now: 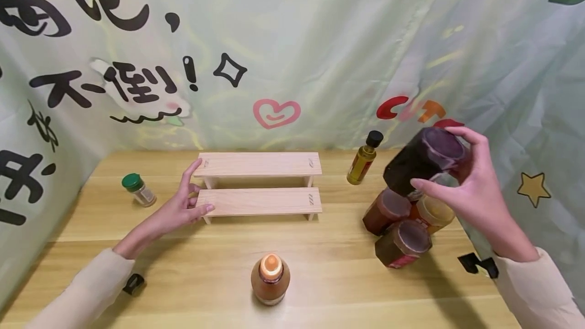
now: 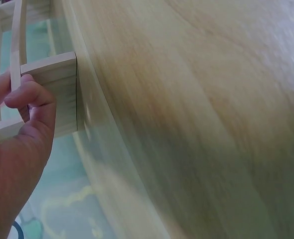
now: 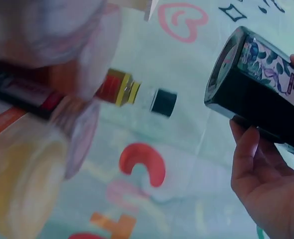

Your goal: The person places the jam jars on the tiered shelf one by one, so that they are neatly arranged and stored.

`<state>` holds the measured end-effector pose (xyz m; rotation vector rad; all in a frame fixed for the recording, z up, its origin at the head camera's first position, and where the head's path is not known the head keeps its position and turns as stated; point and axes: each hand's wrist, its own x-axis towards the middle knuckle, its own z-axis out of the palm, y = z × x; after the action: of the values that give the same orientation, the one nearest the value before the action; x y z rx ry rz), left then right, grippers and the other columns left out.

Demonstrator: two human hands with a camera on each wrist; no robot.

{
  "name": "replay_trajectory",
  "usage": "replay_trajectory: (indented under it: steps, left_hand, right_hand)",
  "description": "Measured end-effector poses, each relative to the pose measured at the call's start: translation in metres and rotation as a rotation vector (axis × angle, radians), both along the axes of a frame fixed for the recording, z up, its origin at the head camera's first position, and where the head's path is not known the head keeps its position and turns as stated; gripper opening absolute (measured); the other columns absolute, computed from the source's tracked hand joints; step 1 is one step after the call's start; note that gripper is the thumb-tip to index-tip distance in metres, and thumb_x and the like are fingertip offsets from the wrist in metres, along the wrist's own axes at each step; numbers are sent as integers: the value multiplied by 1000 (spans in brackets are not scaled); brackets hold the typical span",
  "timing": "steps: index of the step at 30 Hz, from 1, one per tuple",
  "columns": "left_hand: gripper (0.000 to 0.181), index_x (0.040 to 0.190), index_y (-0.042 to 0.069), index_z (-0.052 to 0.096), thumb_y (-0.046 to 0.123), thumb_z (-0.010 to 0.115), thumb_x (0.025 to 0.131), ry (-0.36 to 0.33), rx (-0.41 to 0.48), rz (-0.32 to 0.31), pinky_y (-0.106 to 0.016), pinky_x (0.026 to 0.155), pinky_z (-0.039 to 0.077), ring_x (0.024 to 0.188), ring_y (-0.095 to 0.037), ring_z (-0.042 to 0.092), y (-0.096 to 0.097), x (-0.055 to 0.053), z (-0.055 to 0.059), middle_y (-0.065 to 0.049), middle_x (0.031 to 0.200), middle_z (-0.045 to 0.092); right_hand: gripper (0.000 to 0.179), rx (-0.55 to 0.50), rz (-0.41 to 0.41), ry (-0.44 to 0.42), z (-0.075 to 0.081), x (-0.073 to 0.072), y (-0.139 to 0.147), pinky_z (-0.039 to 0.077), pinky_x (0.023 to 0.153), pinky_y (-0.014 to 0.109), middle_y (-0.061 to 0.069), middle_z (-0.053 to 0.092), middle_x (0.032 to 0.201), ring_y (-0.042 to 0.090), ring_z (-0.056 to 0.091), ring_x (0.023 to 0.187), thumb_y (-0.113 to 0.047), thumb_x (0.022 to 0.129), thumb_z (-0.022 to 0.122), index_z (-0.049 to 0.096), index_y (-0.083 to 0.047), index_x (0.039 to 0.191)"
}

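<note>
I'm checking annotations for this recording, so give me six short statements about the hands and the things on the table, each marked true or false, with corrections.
1. The left hand grips the left end of the wooden stand. True.
2. The right hand is empty. False: it holds a dark jar.
3. Three other jars stand together on the table. True.
4. The brown bottle with the orange tip lies on its side. False: it stands upright.
5. In the head view, the black-capped bottle is left of the stand. False: it is to the right.
6. In the head view, the green-capped shaker is left of the stand. True.
</note>
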<state>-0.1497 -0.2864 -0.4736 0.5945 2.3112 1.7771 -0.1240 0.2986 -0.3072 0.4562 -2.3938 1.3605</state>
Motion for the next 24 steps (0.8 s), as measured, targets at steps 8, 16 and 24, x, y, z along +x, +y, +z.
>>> replay_trajectory:
  steps: [8,16,24]
  left_hand:
    - [118,173,39,-12,-5,72,103,-42,1,7,-25,48,47,62,-14,54,-2,-1,3,-21,99,43]
    - [120,173,43,-11,-4,74,102,-60,-17,25,-26,48,47,61,-13,52,-1,2,2,-20,100,41]
    - [118,173,40,-11,-5,72,103,-42,0,7,-25,48,46,61,-13,53,-2,2,0,-20,99,41]
  right_hand:
    - [107,23,24,-31,8,-25,-32,52,93,17,8,57,138,23,64,112,6,80,94,35,-27,163]
    - [104,16,76,-26,7,-45,-66,54,88,20,5,62,133,23,66,106,1,80,96,37,-26,161]
    - [102,-25,158,-36,5,-63,-106,56,90,28,6,62,133,23,66,106,-6,81,97,35,-23,161]
